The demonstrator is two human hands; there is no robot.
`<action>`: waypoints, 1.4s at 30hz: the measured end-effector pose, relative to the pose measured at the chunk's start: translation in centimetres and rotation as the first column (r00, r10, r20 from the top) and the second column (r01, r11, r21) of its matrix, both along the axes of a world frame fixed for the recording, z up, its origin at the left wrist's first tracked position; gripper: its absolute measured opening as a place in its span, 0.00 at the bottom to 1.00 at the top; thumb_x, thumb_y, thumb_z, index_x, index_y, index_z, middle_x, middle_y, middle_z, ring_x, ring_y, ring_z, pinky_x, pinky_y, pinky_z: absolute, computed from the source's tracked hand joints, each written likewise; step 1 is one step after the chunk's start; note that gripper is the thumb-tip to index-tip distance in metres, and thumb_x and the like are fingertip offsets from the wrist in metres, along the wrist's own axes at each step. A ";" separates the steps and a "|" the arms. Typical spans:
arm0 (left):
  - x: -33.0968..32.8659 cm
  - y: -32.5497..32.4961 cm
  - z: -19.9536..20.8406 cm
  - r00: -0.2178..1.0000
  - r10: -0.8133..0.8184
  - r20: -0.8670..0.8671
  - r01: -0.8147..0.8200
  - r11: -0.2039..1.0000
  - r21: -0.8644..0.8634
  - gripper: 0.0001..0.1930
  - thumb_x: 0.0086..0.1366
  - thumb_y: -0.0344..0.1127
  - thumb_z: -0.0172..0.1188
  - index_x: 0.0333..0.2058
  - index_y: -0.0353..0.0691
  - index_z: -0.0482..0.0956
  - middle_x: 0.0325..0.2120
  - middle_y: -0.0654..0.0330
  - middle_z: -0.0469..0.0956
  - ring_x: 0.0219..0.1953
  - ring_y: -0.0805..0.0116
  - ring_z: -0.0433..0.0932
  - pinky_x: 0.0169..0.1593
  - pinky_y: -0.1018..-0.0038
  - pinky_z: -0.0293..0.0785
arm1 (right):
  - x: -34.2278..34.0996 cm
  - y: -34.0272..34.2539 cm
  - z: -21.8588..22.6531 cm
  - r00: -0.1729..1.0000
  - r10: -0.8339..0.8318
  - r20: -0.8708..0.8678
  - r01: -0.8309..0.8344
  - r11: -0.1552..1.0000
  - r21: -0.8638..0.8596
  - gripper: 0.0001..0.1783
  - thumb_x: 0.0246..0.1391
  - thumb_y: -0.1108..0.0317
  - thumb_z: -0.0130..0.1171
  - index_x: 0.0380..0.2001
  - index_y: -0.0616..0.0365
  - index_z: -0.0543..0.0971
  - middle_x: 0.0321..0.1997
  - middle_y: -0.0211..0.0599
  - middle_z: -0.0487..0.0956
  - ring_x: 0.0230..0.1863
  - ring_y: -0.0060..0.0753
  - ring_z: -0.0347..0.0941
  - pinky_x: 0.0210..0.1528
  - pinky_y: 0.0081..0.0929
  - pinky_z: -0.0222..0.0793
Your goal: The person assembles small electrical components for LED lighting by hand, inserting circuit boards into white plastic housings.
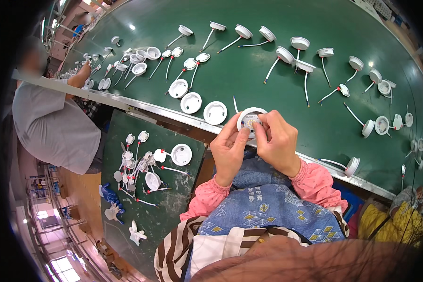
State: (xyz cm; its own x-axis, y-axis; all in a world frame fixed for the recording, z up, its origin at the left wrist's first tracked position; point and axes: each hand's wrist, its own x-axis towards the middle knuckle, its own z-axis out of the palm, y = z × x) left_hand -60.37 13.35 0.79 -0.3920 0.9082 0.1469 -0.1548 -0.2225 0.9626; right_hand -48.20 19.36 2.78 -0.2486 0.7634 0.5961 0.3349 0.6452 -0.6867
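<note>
White round cup (250, 110) with circuit board (250, 121) inside gripped between left hand (228, 149) and right hand (279, 143) at green table's (249, 80) near edge; forearms angled inward, thumbs bent toward opening.

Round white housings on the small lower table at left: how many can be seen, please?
2. The upper housing is near the table's right edge; the lower housing is beside the wired boards. More may be hidden there.

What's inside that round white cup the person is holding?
Inside the white cup sits a pale board with small yellowish spots. The left hand and right hand hide part of the cup, and the board covers whatever lies beneath it.
</note>
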 end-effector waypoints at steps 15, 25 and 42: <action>0.2 0.6 -0.5 0.993 0.109 0.055 -0.108 0.994 -0.027 0.13 0.66 0.20 0.62 0.48 0.26 0.74 0.41 0.52 0.82 0.41 0.73 0.82 0.43 0.79 0.80 | 0.0 -0.1 -1.2 1.000 0.007 -0.006 -0.007 0.997 0.077 0.10 0.47 0.82 0.68 0.33 0.64 0.77 0.25 0.37 0.73 0.19 0.31 0.72 0.21 0.27 0.68; -0.3 0.9 -1.3 0.987 0.125 0.097 -0.117 0.990 -0.077 0.12 0.68 0.22 0.61 0.48 0.25 0.72 0.42 0.49 0.82 0.43 0.70 0.82 0.45 0.77 0.80 | -0.1 -0.6 -1.6 0.992 -0.078 -0.102 0.077 0.997 -0.013 0.20 0.45 0.80 0.69 0.44 0.60 0.80 0.40 0.41 0.74 0.28 0.35 0.74 0.26 0.31 0.69; -0.8 1.5 -2.1 0.976 0.054 0.212 -0.034 0.995 -0.096 0.09 0.66 0.22 0.61 0.43 0.28 0.74 0.37 0.55 0.82 0.38 0.75 0.81 0.42 0.78 0.79 | -1.3 0.6 -3.3 0.948 0.043 -0.315 -0.170 0.907 -0.385 0.11 0.53 0.80 0.62 0.40 0.65 0.77 0.36 0.38 0.78 0.29 0.25 0.75 0.30 0.23 0.69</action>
State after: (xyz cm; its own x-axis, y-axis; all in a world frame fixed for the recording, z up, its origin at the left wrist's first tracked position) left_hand -61.15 14.85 -1.35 -0.4453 0.8949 -0.0277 -0.3514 -0.1462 0.9247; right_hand -49.52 19.94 -0.52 -0.2049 0.9313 0.3011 0.0234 0.3122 -0.9497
